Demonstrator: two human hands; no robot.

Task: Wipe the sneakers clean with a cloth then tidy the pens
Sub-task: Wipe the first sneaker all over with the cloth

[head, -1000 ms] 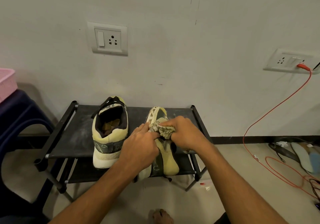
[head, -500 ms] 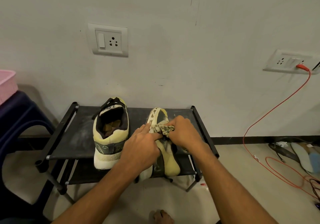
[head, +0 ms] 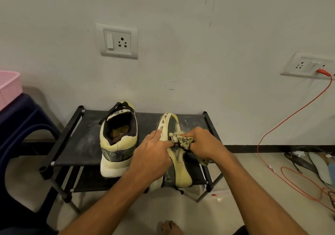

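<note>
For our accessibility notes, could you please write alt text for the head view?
A right hand presses a bunched patterned cloth on a pale yellow sneaker on its side, steadied by the left hand, on a black shoe rack; the matching sneaker stands upright.

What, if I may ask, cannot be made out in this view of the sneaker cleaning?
Pens: none appear in the head view; their place cannot be told.
Tilted sneaker: its middle is covered by the left hand and right hand.
Cloth: mostly bunched inside the right hand; its full shape is hidden.
Pink basket: cut off by the left edge; contents unseen.
</note>
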